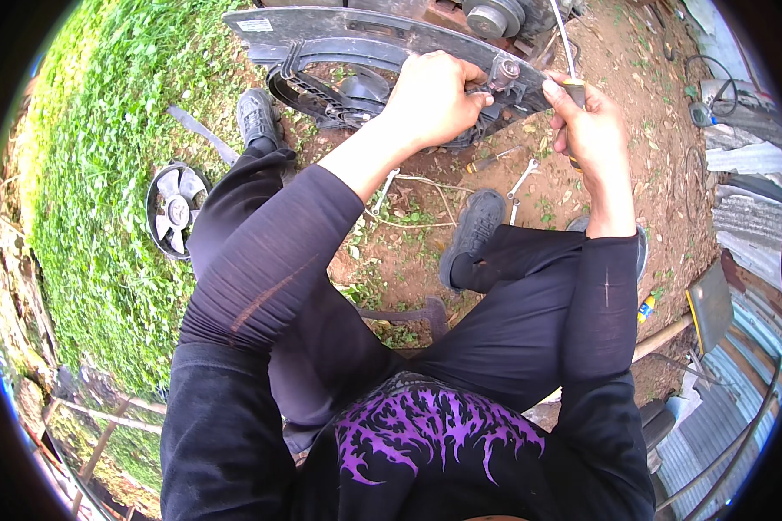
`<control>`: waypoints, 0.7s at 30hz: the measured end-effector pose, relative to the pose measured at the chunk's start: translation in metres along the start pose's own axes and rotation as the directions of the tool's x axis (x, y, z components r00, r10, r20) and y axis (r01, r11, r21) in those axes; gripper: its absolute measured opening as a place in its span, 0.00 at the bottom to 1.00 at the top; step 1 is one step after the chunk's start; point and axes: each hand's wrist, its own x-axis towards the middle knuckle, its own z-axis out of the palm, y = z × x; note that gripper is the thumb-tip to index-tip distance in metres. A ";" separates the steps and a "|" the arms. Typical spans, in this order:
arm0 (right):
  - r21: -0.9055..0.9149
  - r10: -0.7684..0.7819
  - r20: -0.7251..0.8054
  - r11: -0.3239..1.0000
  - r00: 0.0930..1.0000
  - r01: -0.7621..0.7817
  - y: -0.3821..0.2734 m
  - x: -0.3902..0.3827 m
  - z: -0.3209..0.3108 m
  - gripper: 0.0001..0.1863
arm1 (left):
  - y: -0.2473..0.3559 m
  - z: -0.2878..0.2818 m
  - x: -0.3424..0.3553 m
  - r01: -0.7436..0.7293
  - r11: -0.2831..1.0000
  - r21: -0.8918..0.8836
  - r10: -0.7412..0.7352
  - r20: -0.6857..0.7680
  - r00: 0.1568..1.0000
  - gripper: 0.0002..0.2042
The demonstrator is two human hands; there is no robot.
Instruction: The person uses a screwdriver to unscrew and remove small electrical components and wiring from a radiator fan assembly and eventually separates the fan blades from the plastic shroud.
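Observation:
A large black plastic fan shroud stands tilted in front of me, with a round opening and curved ribs. My left hand grips it at the right part, thumb and fingers closed beside a small dingy cylindrical fitting. What lies under the fingertips is partly hidden. In my right hand is a screwdriver with a black and yellow handle. Its long shaft points up and away, past the shroud's right end, and the tip runs out at the upper edge. The thumb presses along the handle.
Between my feet and the shroud lie another screwdriver, a wrench and thin cord. A fan wheel rests on grass at left, near a grey strip. A metal pulley is behind the shroud; corrugated sheets line the right.

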 end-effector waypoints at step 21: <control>-0.015 -0.001 -0.013 1.000 1.000 0.001 0.002 0.002 0.001 0.17 | -0.015 0.021 0.000 -0.186 0.980 0.063 0.195 -0.175 0.965 0.10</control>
